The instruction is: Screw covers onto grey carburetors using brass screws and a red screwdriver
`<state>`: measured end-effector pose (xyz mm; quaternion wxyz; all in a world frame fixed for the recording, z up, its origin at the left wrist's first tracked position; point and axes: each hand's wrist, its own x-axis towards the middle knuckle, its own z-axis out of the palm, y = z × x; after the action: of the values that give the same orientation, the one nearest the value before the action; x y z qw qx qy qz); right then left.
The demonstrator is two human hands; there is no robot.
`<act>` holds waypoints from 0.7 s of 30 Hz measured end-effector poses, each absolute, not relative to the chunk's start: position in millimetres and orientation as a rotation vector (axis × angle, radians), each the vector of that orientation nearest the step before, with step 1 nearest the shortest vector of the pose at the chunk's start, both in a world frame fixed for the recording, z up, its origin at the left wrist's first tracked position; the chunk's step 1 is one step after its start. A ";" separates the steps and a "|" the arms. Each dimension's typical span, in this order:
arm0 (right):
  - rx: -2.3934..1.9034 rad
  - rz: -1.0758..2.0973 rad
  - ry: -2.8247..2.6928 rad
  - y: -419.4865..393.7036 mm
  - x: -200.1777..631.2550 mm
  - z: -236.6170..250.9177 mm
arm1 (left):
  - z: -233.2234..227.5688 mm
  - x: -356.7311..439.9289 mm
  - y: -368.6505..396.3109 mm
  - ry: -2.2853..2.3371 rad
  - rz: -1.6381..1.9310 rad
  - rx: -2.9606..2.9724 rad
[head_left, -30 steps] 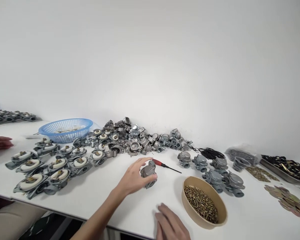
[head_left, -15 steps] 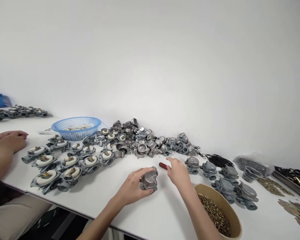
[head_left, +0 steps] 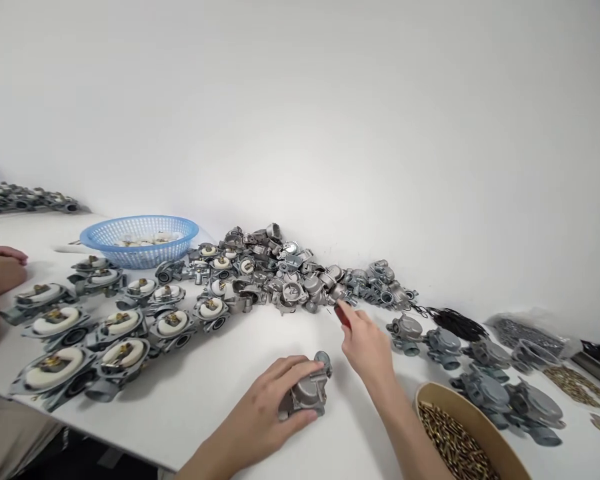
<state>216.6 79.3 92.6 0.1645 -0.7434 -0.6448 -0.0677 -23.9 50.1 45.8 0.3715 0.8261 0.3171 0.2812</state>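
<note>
Left hand [head_left: 260, 417] clamps grey metal housing [head_left: 307, 393] on table [head_left: 220, 373], fingers curled over it. Right hand [head_left: 367, 343] pinches red-handled screwdriver [head_left: 343, 315], just beyond housing. Finished units [head_left: 500, 393] lie right of fingers; open ones with white inserts [head_left: 120, 327] left. Housing cover seemingly unscrewed yet; screws in bowl [head_left: 460, 433].

Single head-worn view, looking forward and down across white table [head_left: 190, 407] toward wall, hands close below.

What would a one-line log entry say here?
left hand: holds grey metal housing on table | right hand: grips red-handled screwdriver | bowl of screws at right
</note>
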 end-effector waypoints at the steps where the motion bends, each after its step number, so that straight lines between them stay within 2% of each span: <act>1: -1.902 -0.214 -1.766 74.0 217.6 97.4 | 45.5 -24.1 50.7 0.811 0.711 2.114; 4: -1.281 -0.199 -1.569 53.9 216.1 112.3 | 45.1 -25.3 52.6 0.782 0.696 2.123; 8: -0.927 -0.109 -1.413 29.3 206.5 125.1 | 45.1 -25.8 53.2 0.760 0.694 2.151; 14: -0.741 0.081 -1.406 15.7 197.5 128.7 | 48.0 -26.2 51.7 0.720 0.718 2.161; 21: -0.738 0.100 -1.435 18.5 196.8 126.8 | 43.9 -26.4 53.6 0.709 0.703 2.126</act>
<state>196.8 18.5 126.8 0.6906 -0.3300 -0.6420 0.0449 -26.4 53.6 43.9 0.3863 0.8349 0.2784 0.2759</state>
